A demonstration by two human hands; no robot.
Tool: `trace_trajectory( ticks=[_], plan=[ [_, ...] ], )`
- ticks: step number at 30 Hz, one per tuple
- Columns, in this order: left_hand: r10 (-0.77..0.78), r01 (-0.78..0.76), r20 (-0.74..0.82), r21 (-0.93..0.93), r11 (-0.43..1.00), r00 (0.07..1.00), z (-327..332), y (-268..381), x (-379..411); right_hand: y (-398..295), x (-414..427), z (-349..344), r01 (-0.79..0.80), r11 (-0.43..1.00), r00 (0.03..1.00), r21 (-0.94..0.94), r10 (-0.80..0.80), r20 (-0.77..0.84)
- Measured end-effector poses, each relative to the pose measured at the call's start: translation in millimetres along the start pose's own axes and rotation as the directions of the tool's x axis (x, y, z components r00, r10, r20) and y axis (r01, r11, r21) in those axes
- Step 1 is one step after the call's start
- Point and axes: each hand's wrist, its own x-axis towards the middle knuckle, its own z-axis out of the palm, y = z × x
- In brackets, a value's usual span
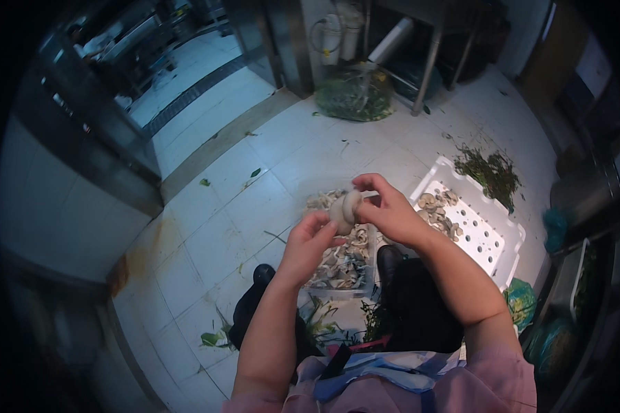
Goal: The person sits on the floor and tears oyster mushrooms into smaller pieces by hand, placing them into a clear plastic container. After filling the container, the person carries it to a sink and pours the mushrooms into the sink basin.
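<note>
Between my two hands is a small clump of pale oyster mushrooms (344, 212). My left hand (311, 242) pinches its lower left side with thumb and fingers. From the right, my right hand (390, 211) grips the clump's other side, index finger arched above it. Directly below sits a clear plastic tub (341, 294) on the floor between my feet, well filled with torn mushroom pieces (343, 266). To the right stands a white perforated plastic crate (511, 253) with a pile of whole oyster mushrooms (438, 212) at its left end. My hands cover part of the tub.
Green trimmings (488, 173) lie beyond the crate, and more leafy scraps (320, 320) lie near my feet. A clear bag of greens (354, 95) rests by a metal table leg (428, 72). Another person (95, 46) is in the room at the far left.
</note>
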Motion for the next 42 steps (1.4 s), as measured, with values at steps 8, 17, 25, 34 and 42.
trace_trajectory(
  ticks=[8,17,25,34,42],
  plan=[
    [0.176,-0.145,-0.215,0.156,0.977,0.961,-10,-6,-11,31,8,46,-0.128,0.961,0.991,0.247,0.111,0.08],
    [0.09,0.016,-0.329,0.307,0.952,0.94,-40,1,-11,24,26,46,-0.203,0.839,0.979,0.505,0.175,0.103],
    [-0.029,0.085,-0.222,0.246,0.965,0.975,-37,4,-17,32,21,54,0.03,0.997,0.972,-0.07,-0.013,0.236],
    [-0.054,0.096,-0.232,0.176,0.98,0.971,-33,10,-19,31,13,52,0.113,0.974,0.987,-0.195,-0.088,0.132],
    [0.339,-0.071,-0.297,0.65,0.757,0.893,-40,-16,-10,26,-2,60,0.201,0.952,0.978,-0.23,-0.183,0.097]
  ],
)
